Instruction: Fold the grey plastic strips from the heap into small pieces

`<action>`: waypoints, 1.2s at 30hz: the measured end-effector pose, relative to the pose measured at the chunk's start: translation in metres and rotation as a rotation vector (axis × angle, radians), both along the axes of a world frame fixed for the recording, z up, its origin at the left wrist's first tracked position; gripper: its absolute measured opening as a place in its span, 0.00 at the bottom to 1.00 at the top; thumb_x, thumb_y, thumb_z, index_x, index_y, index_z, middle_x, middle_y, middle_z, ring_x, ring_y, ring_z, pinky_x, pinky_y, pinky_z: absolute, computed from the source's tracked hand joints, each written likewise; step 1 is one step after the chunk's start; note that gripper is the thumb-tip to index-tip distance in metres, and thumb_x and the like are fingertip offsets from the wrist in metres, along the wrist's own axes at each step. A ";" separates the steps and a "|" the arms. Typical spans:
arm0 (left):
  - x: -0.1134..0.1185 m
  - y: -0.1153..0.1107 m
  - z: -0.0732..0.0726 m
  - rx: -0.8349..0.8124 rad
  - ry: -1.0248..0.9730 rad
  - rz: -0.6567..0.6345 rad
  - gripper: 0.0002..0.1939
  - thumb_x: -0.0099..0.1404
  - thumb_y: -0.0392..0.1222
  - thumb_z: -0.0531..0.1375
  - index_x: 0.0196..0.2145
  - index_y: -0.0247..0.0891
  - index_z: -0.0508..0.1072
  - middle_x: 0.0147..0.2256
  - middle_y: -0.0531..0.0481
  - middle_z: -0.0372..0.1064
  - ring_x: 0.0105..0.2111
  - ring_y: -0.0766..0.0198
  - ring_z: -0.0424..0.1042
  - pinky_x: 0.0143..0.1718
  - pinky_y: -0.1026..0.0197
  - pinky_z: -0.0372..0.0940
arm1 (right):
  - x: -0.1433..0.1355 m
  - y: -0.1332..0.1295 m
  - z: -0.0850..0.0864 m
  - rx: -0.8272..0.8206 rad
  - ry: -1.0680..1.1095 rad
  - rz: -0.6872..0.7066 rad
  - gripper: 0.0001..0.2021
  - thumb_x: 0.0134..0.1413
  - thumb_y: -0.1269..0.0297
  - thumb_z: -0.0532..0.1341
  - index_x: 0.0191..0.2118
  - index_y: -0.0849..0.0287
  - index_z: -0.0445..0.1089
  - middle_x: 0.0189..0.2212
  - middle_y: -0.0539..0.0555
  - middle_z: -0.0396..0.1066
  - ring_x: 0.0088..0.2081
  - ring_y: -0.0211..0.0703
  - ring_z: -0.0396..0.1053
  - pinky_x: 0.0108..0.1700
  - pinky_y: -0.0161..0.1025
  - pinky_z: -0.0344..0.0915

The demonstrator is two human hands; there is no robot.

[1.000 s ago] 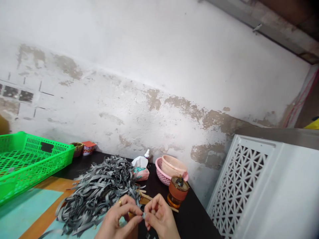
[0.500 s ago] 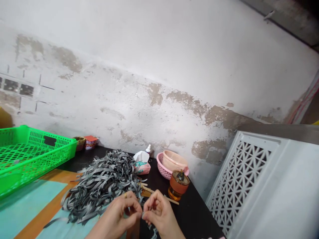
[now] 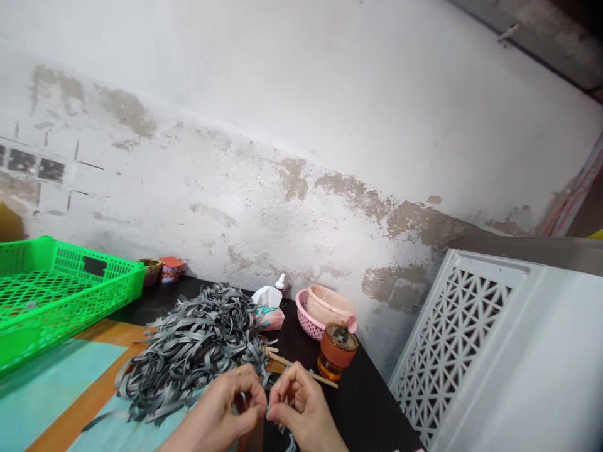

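Low in the head view, my left hand (image 3: 230, 405) and my right hand (image 3: 301, 405) meet at the fingertips. Both are closed, thumb pressed to fingers, on a small greyish piece that shows between them, too small to make out well. Below my right hand hangs a bit of grey strip (image 3: 291, 441). A ring is on a finger of my left hand. Just beyond and left of my hands lies a large heap of grey strips (image 3: 198, 345). A thin wooden stick (image 3: 323, 379) lies behind my right hand.
A green plastic crate (image 3: 98, 295) stands at the left. Behind are a pink tissue pack (image 3: 271, 319), a white-capped bottle (image 3: 280, 282), pink baskets (image 3: 330, 304) and an amber jar (image 3: 337, 351). A white latticed panel (image 3: 456, 339) is at the right.
Both hands have shifted very slightly, still fingertip to fingertip. The heap and the other objects have stayed where they were.
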State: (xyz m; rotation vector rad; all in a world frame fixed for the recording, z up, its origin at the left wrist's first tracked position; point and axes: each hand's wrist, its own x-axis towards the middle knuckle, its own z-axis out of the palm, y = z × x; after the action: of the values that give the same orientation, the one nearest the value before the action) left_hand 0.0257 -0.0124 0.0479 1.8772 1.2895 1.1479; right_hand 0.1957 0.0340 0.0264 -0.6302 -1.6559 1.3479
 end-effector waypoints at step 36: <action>0.013 0.001 -0.012 0.020 0.038 0.209 0.07 0.55 0.32 0.51 0.23 0.40 0.64 0.25 0.53 0.65 0.28 0.61 0.66 0.29 0.62 0.58 | 0.001 -0.003 0.008 0.609 -0.431 -0.157 0.09 0.45 0.78 0.58 0.31 0.59 0.71 0.27 0.50 0.66 0.27 0.38 0.64 0.29 0.33 0.60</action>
State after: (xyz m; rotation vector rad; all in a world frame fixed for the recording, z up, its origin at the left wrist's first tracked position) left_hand 0.0390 -0.0114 0.0360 1.8191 1.5300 1.2394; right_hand 0.1968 0.0309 0.0347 -0.6865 -2.1746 0.5569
